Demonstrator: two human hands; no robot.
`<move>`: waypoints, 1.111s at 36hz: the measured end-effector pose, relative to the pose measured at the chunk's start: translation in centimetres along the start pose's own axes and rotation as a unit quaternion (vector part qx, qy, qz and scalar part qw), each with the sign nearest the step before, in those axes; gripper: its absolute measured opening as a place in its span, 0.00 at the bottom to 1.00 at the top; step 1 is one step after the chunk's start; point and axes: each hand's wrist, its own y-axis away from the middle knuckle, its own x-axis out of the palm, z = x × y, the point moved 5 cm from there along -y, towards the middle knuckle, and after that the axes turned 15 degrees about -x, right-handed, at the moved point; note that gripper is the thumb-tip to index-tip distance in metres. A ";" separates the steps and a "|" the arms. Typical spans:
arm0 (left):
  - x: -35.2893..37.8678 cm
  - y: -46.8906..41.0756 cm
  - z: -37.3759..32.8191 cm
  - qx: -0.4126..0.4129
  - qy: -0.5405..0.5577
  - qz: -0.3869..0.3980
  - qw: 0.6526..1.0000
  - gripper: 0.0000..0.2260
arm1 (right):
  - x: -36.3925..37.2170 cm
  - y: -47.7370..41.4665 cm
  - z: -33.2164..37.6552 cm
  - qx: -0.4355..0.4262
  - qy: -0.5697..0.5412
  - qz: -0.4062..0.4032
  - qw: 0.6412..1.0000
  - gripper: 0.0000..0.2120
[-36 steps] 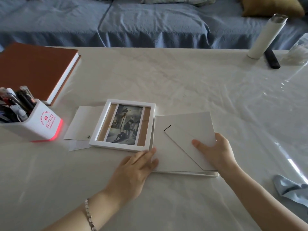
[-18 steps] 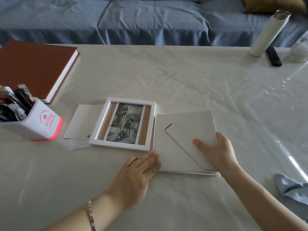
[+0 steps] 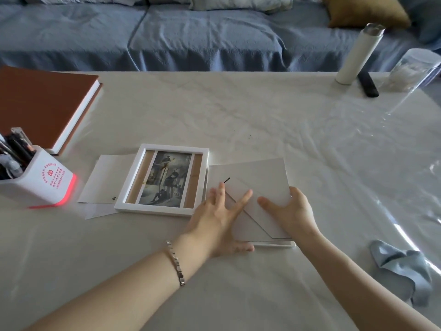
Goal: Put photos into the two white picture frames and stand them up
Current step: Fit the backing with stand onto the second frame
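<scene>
Table (image 3: pixel 238 111): covered by a pale creased cloth, with a clear plastic sheet (image 3: pixel 393 149) laid over its right side.
Sofa (image 3: pixel 167 37): blue, set behind the far table edge; a mustard cushion (image 3: pixel 365 10) is seen on it at the upper right.
Book (image 3: pixel 40 101): brown cover, lying flat at the far left.
Pen holder (image 3: pixel 45 180): white, filled with pens, placed at the left edge just in front of the book; red characters are printed on it but cannot be read; a red glow is seen along its base.
Bottle (image 3: pixel 358 53): white, upright at the far right, with a black remote-like object (image 3: pixel 368 83) just beside it.
Clear container (image 3: pixel 415 70): placed at the far right edge; contents not discernible.
Blue cloth (image 3: pixel 405 268): crumpled at the near right, well apart from the frames.
Loose papers (image 3: pixel 105 182): white sheets lying partly under the left edge of the first frame.
First frame (image 3: pixel 164 211): white, lying flat near the table centre, a black-and-white photo (image 3: pixel 167 179) seen inside against a brown backing.
Second frame (image 3: pixel 274 244): lying face down just right of the first, only its near white edge showing beneath the backing board (image 3: pixel 262 177), whose folded stand flap is seen flat against it.
Left hand (image 3: pixel 214 220): open, fingers spread, laid flat on the left part of the backing board.
Right hand (image 3: pixel 293 213): loosely curled around the board's right edge, thumb pressed on top.
Bracelet (image 3: pixel 176 261): metal links, worn on the left wrist.
</scene>
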 end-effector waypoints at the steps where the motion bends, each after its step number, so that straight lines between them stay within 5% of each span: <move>1: -0.1 -0.1 -0.2 0.006 -0.013 -0.007 1.000 0.45 | 0.0 0.0 0.0 -0.002 0.004 0.006 1.000 0.22; 5: -0.3 -0.1 -0.2 0.023 -0.017 -0.004 1.000 0.41 | -0.4 -0.2 0.3 -0.036 0.012 0.019 0.999 0.10; 8: -0.4 0.1 0.0 0.031 -0.010 0.006 0.999 0.41 | -2.2 -0.2 -0.1 -0.088 0.014 -0.022 0.996 0.17; 11: -0.5 0.3 -0.1 0.029 -0.021 0.009 0.999 0.41 | -3.9 -0.1 -1.0 -0.153 0.022 -0.049 0.987 0.12; 17: -0.7 0.6 -0.2 0.019 -0.042 0.027 0.999 0.42 | -3.1 0.8 -3.4 -0.275 0.159 0.087 0.944 0.19; 21: -0.9 0.7 -0.3 0.017 -0.049 0.025 0.998 0.41 | -2.6 0.9 -4.1 -0.322 0.194 0.093 0.922 0.18; 33: -1.3 1.4 0.4 0.018 0.017 0.001 1.000 0.39 | -1.9 1.2 -3.4 -0.404 0.305 0.102 0.856 0.17; 40: -1.5 1.7 0.4 0.015 0.044 0.005 0.999 0.38 | -2.3 0.9 -2.6 -0.393 0.281 0.086 0.871 0.16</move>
